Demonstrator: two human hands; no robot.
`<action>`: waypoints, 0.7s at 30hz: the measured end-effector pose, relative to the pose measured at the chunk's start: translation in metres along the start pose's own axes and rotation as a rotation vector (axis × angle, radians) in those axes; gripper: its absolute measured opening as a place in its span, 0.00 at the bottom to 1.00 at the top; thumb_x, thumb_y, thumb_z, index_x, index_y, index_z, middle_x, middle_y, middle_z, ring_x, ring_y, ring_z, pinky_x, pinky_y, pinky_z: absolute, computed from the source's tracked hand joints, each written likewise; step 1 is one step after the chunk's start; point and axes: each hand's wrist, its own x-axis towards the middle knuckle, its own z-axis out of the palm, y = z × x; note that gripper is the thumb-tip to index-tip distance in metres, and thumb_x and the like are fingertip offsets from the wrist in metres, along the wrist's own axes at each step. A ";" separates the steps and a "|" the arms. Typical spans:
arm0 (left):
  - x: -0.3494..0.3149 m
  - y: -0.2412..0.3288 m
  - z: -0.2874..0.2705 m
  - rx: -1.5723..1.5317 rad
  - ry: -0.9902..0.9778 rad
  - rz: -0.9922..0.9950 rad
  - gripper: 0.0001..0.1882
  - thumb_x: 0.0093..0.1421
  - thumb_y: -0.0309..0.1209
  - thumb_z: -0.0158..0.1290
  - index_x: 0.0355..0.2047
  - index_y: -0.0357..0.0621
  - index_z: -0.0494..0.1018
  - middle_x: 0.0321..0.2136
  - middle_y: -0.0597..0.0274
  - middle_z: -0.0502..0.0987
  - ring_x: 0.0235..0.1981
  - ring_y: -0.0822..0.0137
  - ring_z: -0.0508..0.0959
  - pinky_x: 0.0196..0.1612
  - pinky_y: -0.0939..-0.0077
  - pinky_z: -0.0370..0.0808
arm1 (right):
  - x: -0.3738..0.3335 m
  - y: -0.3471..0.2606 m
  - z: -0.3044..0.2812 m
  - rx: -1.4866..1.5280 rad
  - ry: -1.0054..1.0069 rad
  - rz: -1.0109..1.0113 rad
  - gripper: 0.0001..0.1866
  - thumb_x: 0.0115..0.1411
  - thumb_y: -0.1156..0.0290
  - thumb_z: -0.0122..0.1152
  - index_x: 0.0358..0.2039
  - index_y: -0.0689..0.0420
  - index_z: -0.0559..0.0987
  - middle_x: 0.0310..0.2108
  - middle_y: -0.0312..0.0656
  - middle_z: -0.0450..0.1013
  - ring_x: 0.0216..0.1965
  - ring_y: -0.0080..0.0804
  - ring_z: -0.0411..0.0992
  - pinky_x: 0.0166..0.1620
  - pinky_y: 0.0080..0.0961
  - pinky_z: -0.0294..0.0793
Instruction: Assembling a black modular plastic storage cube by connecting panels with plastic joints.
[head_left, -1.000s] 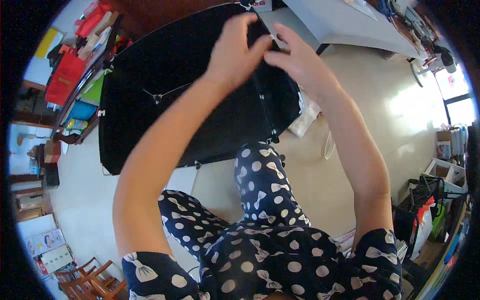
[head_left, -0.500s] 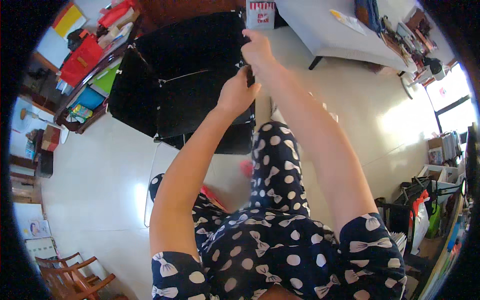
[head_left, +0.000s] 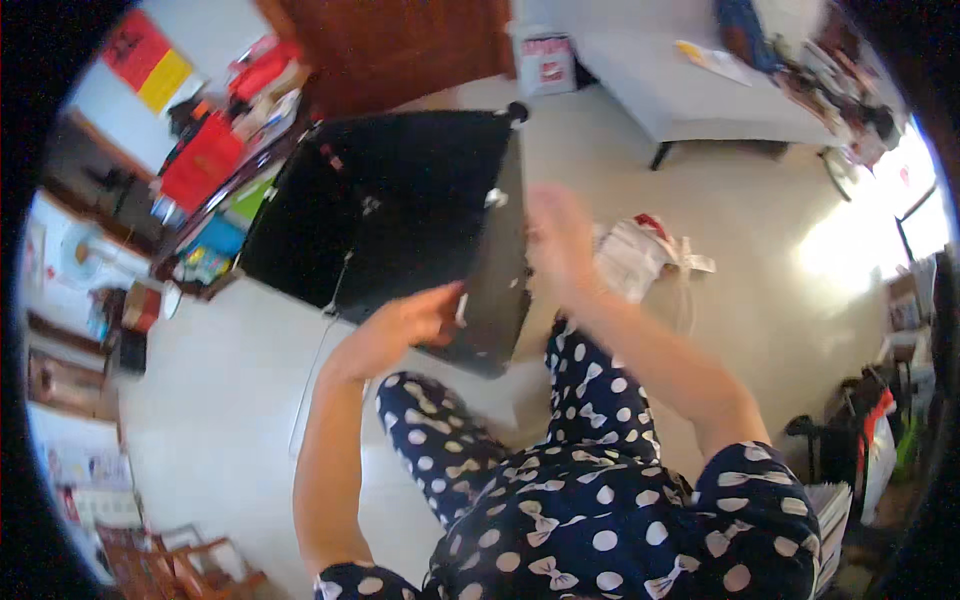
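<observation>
Before me stands a large black panel storage box (head_left: 415,170) with small white corner connectors, its dark inside facing up toward me. One black panel (head_left: 497,265) forms its right side, slanting toward my legs. My left hand (head_left: 400,325) is at that panel's near edge, with its fingers and thumb closed around the edge beside a white connector (head_left: 462,310). On the panel's outer side is my right hand (head_left: 562,240), raised and smeared by motion, so its fingers and any grip cannot be made out.
White packaging with red parts (head_left: 635,255) lies on the floor to the right. A light grey sofa (head_left: 640,90) stands at the far right and a white printed bag (head_left: 545,65) at the back. Left is a cluttered table with a red bag (head_left: 203,165); wooden chairs (head_left: 170,565) stand lower left.
The black box has shifted and turned, so its right panel now shows. Both hands have come down closer to me and moved apart, from the far edge to either side of that panel.
</observation>
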 end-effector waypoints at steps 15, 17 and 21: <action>0.204 0.107 0.002 1.244 0.494 -0.171 0.15 0.49 0.32 0.59 0.39 0.43 0.81 0.41 0.53 0.81 0.44 0.58 0.81 0.43 0.63 0.77 | 0.221 0.001 0.018 -1.019 -0.352 -0.344 0.25 0.63 0.52 0.41 0.38 0.61 0.78 0.41 0.55 0.76 0.44 0.57 0.73 0.49 0.48 0.70; 0.217 0.112 -0.001 1.180 0.502 -0.190 0.16 0.48 0.31 0.60 0.40 0.44 0.81 0.41 0.55 0.81 0.44 0.59 0.81 0.43 0.66 0.77 | 0.229 -0.007 0.022 -1.123 -0.414 -0.307 0.27 0.63 0.50 0.39 0.40 0.61 0.78 0.42 0.56 0.75 0.46 0.57 0.72 0.50 0.48 0.69; 0.234 0.108 -0.005 1.111 0.463 -0.263 0.17 0.47 0.30 0.61 0.40 0.45 0.81 0.42 0.57 0.81 0.44 0.60 0.81 0.44 0.68 0.76 | 0.242 -0.010 0.029 -1.300 -0.447 -0.218 0.30 0.63 0.46 0.39 0.40 0.59 0.80 0.43 0.58 0.75 0.47 0.56 0.72 0.50 0.47 0.69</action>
